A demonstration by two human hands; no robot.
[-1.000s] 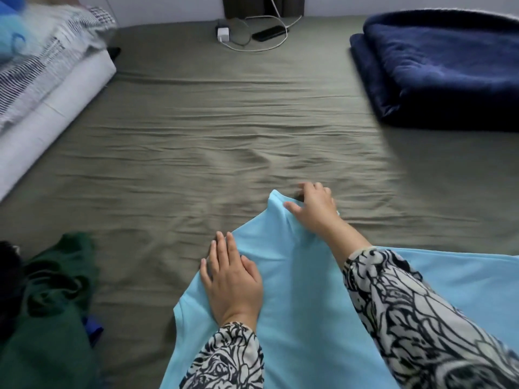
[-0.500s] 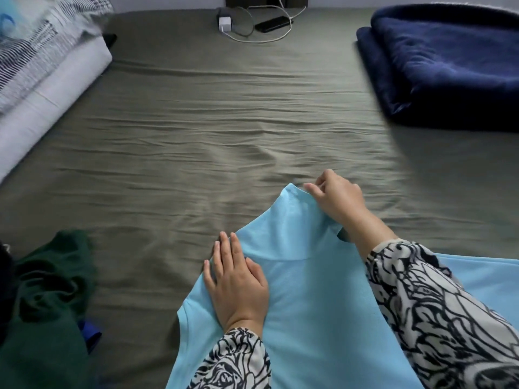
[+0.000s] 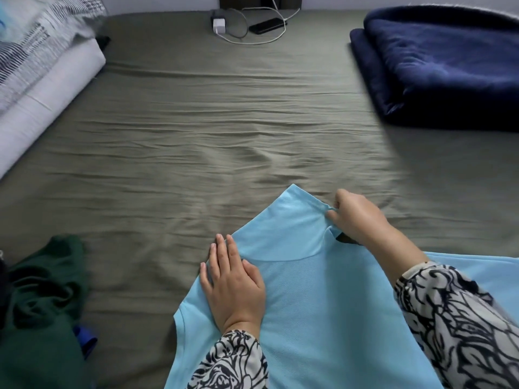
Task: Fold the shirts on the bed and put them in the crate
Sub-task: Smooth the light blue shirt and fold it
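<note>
A light blue shirt [image 3: 317, 299] lies spread on the olive bed sheet [image 3: 224, 136] at the bottom centre of the head view. My left hand [image 3: 233, 282] presses flat on the shirt's left edge, fingers straight. My right hand [image 3: 356, 217] pinches the shirt's far edge near the collar, pulling it taut to the right. A dark green shirt [image 3: 39, 310] lies crumpled at the lower left, with a bit of blue cloth [image 3: 84, 336] beside it. No crate is in view.
A folded navy blanket [image 3: 443, 63] lies at the far right. White bedding with a striped cover [image 3: 42, 71] runs along the left. A white charger [image 3: 219, 25], its cable and a black phone [image 3: 266, 24] lie at the far edge.
My right hand has slid to the right along the shirt's far edge, drawing the cloth flatter and wider. My left hand has stayed pressed in place.
</note>
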